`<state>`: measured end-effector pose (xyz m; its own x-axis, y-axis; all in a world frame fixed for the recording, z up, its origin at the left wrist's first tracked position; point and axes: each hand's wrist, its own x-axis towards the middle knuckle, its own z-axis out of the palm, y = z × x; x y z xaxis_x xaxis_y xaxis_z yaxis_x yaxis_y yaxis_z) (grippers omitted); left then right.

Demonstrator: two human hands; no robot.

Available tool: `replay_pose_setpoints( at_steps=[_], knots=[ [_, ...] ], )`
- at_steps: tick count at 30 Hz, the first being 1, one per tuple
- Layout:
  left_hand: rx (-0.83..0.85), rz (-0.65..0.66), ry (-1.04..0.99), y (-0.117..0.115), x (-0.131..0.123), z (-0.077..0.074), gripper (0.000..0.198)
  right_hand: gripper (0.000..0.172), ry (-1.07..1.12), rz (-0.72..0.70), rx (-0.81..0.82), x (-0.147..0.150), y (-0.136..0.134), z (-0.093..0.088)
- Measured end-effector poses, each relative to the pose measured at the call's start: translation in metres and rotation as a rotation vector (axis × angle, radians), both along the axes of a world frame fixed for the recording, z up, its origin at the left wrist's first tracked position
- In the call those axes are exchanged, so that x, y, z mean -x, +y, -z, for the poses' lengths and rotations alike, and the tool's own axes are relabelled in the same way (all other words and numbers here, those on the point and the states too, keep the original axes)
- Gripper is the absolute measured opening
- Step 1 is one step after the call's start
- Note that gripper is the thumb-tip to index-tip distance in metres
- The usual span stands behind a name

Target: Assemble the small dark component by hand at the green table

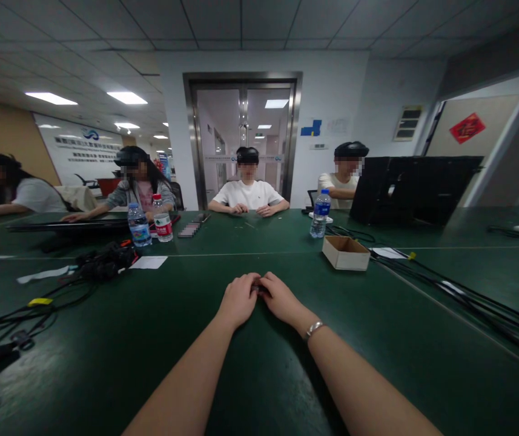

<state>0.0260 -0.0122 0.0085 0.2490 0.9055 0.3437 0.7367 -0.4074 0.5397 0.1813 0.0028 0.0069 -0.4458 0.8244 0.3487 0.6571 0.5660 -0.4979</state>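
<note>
My left hand (240, 300) and my right hand (281, 298) meet over the middle of the green table (259, 363). Both have curled, closed fingers, and their fingertips come together. A small dark thing (256, 289) shows between them, mostly covered by the fingers, too small to name. A silver bracelet (314, 329) circles my right wrist. To the right of my hands stands an open cardboard box (346, 260); a sheet of white paper (149, 262) lies to their left.
Water bottles (139, 225) and a red-labelled bottle (162, 219) stand left; another bottle (320, 215) stands right, near a black monitor (411, 191). Black cables (459, 290) run along the right side, and a cable tangle (105, 261) lies left. Several people (249, 194) in headsets sit opposite.
</note>
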Motion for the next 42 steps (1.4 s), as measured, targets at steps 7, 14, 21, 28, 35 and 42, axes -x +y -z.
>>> replay_pose_setpoints(
  at_steps=[7,14,21,28,35,42],
  knots=[
    [0.111,0.04,-0.3,0.007,0.007,0.003,0.039,0.024,0.093,0.011,0.02,0.0,0.003,0.0],
    [0.131,0.026,-0.349,0.007,0.008,0.0,0.021,0.026,0.149,0.058,0.022,0.0,0.001,-0.004],
    [0.11,-0.04,-0.318,0.012,0.012,0.001,0.023,0.024,0.131,0.076,-0.019,-0.001,-0.001,-0.006],
    [0.118,-0.075,-0.306,0.012,0.014,-0.001,0.028,0.025,0.15,0.07,-0.011,-0.002,0.0,-0.004],
    [0.127,-0.079,-0.293,0.01,0.013,-0.002,0.032,0.025,0.167,0.076,-0.008,-0.001,-0.001,-0.004],
    [0.134,-0.068,-0.318,0.007,0.014,-0.004,0.034,0.035,0.271,0.124,0.067,-0.003,0.006,0.005]
  ],
)
